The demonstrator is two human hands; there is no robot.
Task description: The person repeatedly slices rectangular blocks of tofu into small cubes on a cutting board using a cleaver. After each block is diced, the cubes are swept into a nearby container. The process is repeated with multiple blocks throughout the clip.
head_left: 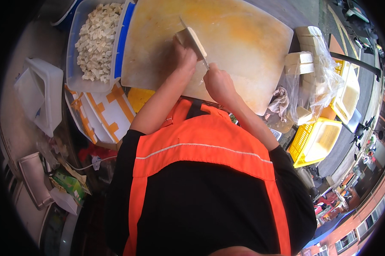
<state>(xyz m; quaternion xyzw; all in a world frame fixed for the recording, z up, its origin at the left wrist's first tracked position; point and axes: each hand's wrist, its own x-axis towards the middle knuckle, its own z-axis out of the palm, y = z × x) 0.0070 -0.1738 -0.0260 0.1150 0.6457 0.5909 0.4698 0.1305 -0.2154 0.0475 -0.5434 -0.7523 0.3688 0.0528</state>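
Note:
My right hand (219,81) grips the handle of a kitchen knife (206,63), its blade pointing up and left over a large plastic cutting board (243,54). A slab of pale food, apparently tofu (198,42), lies along the blade's right side. On the blade's left, my left hand (185,57) is closed around a block of the same food, mostly hidden by fingers and blade. Left of the board, many small pale cubes (98,41) fill a clear plastic bin (90,85) with a blue edge.
Larger pale blocks (299,62) stand at the board's right, some inside a clear plastic bag (323,73). A crumpled cloth (279,99) is near them. Yellow baskets (303,144) sit farther right, by the road. A white tub (53,96) and taped foam boxes (106,115) are at left.

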